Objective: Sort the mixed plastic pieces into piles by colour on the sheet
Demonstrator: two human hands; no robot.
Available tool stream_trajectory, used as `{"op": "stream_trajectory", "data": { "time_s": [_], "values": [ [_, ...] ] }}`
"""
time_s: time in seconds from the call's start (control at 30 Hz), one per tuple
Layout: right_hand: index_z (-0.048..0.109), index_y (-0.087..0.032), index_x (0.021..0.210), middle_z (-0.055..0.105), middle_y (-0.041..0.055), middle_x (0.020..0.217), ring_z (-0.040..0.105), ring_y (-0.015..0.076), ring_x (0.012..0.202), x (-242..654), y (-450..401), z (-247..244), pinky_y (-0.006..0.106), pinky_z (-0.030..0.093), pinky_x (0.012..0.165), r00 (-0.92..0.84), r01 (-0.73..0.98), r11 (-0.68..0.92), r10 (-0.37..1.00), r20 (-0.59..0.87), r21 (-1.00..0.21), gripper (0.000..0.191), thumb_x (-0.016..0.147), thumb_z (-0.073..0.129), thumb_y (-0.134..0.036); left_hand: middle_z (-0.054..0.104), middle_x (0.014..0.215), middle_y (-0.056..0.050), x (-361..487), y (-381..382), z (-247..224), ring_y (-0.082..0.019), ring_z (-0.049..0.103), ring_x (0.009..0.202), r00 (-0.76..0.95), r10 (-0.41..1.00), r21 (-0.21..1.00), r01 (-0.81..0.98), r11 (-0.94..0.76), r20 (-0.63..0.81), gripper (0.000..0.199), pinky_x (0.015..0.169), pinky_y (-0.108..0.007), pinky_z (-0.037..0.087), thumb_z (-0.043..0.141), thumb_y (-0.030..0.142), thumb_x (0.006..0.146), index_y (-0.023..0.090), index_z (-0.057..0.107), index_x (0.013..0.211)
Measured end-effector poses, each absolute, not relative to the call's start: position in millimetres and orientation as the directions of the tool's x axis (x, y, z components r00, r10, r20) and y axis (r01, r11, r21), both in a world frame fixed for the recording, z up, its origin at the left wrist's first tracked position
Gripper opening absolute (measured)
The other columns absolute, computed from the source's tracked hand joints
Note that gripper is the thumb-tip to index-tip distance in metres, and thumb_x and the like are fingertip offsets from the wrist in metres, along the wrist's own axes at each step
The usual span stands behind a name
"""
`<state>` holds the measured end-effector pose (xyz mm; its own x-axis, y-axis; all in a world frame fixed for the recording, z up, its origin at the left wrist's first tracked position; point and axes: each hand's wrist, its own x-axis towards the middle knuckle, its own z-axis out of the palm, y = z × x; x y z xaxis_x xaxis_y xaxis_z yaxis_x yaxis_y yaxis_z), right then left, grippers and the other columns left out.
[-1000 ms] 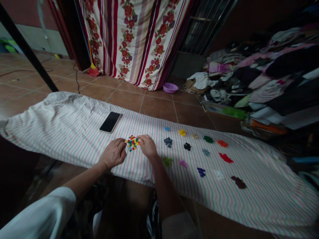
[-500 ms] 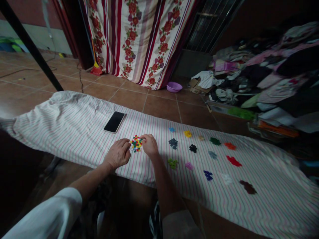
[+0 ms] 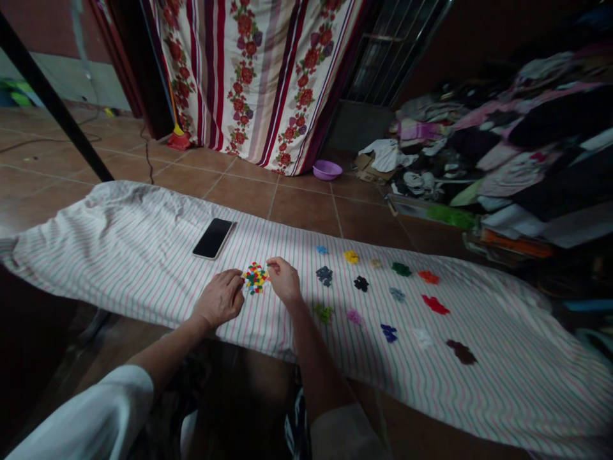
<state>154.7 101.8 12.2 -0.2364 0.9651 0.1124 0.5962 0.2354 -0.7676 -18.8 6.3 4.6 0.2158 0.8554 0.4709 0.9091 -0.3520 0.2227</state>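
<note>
A mixed pile of tiny coloured pieces (image 3: 255, 278), red, yellow, green, white and blue, lies on the striped cloth (image 3: 282, 326) between my two hands. At the pile's left edge, my left hand (image 3: 221, 298) rests on the cloth with its fingers curled together; what they hold, if anything, is hidden. Just right of the pile, my right hand (image 3: 283, 280) is closed in a pinch. Something small and dark, perhaps green, shows at its fingertips, too small to name. Sorted single-colour heaps lie to the right, nearest a dark grey heap (image 3: 324, 276) and a lime green heap (image 3: 324, 313).
A phone (image 3: 213, 239) lies beyond my left hand. Further heaps include yellow (image 3: 351, 257), black (image 3: 361, 283), red (image 3: 435, 305) and brown (image 3: 461, 352). On the tiled floor behind are a purple basin (image 3: 327, 170), a broom (image 3: 179, 138) and piled clothes (image 3: 507, 147).
My right hand has drawn back slightly from the pile, uncovering its right side, with the fingertips pinched. The left hand stays at the left edge. The whole view has shifted slightly.
</note>
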Motion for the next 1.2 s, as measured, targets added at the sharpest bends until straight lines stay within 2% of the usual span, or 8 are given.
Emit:
{"op": "stream_trajectory", "data": {
  "time_s": [0.17, 0.47, 0.7, 0.8, 0.93, 1.07, 1.2],
  "values": [
    [0.068, -0.027, 0.101, 0.072, -0.0015, 0.095, 0.066, 0.0139, 0.087, 162, 99, 13, 0.027, 0.050, 0.083, -0.221, 0.505, 0.188, 0.972, 0.084, -0.843, 0.028, 0.085, 0.046, -0.020, 0.064, 0.109, -0.012, -18, 6, 4, -0.023, 0.060, 0.106, 0.227, 0.846, 0.194, 0.914, -0.355, 0.482, 0.020, 0.092, -0.040, 0.051, 0.046, 0.015, 0.082, 0.017, 0.057, 0.098],
    [0.068, -0.027, 0.105, 0.073, -0.0015, 0.095, 0.068, 0.0136, 0.089, 176, 85, 27, 0.025, 0.051, 0.080, -0.246, 0.424, 0.157, 0.968, 0.053, -0.892, 0.028, 0.088, 0.046, -0.022, 0.066, 0.107, -0.012, -17, 5, 7, -0.023, 0.061, 0.105, 0.243, 0.827, 0.154, 0.918, -0.364, 0.507, 0.020, 0.090, -0.039, 0.052, 0.044, 0.014, 0.082, 0.017, 0.057, 0.097],
    [0.070, -0.031, 0.103, 0.074, -0.0033, 0.096, 0.068, 0.0146, 0.089, 188, 64, 43, 0.024, 0.049, 0.079, -0.273, 0.485, 0.195, 0.960, 0.063, -0.853, 0.026, 0.090, 0.048, -0.028, 0.067, 0.103, -0.009, -16, 5, 7, -0.020, 0.063, 0.103, 0.277, 0.777, 0.096, 0.913, -0.396, 0.564, 0.020, 0.090, -0.035, 0.052, 0.041, 0.016, 0.085, 0.019, 0.056, 0.098],
    [0.071, -0.031, 0.102, 0.074, -0.0033, 0.101, 0.068, 0.0148, 0.093, 193, 58, 43, 0.025, 0.048, 0.083, -0.302, 0.479, 0.236, 0.949, 0.093, -0.846, 0.027, 0.089, 0.049, -0.024, 0.067, 0.104, -0.008, -18, 7, 3, -0.019, 0.063, 0.104, 0.294, 0.765, 0.082, 0.909, -0.410, 0.573, 0.020, 0.091, -0.034, 0.051, 0.040, 0.016, 0.086, 0.020, 0.056, 0.098],
    [0.071, -0.029, 0.098, 0.074, -0.0031, 0.099, 0.067, 0.0141, 0.091, 199, 58, 41, 0.025, 0.049, 0.083, -0.297, 0.453, 0.254, 0.947, 0.124, -0.854, 0.026, 0.084, 0.053, -0.017, 0.067, 0.106, -0.009, -18, 10, -7, -0.021, 0.064, 0.101, 0.201, 0.800, 0.100, 0.946, -0.309, 0.566, 0.019, 0.089, -0.037, 0.052, 0.039, 0.019, 0.087, 0.021, 0.055, 0.098],
    [0.071, -0.026, 0.091, 0.074, -0.0025, 0.090, 0.067, 0.0129, 0.084, 212, 61, 41, 0.024, 0.051, 0.080, -0.240, 0.376, 0.192, 0.965, 0.106, -0.907, 0.027, 0.078, 0.054, -0.008, 0.068, 0.106, -0.011, -6, 10, -12, -0.023, 0.065, 0.095, 0.065, 0.837, 0.136, 0.977, -0.164, 0.543, 0.017, 0.081, -0.038, 0.052, 0.038, 0.021, 0.087, 0.020, 0.054, 0.094],
    [0.069, -0.023, 0.090, 0.073, -0.0015, 0.086, 0.067, 0.0130, 0.081, 233, 59, 41, 0.025, 0.053, 0.077, -0.168, 0.272, 0.141, 0.981, 0.097, -0.952, 0.020, 0.078, 0.055, -0.014, 0.067, 0.109, -0.012, 5, 7, -9, -0.025, 0.064, 0.097, -0.026, 0.852, 0.129, 0.990, -0.050, 0.523, 0.020, 0.080, -0.038, 0.050, 0.036, 0.021, 0.088, 0.019, 0.053, 0.097]
  ]
}}
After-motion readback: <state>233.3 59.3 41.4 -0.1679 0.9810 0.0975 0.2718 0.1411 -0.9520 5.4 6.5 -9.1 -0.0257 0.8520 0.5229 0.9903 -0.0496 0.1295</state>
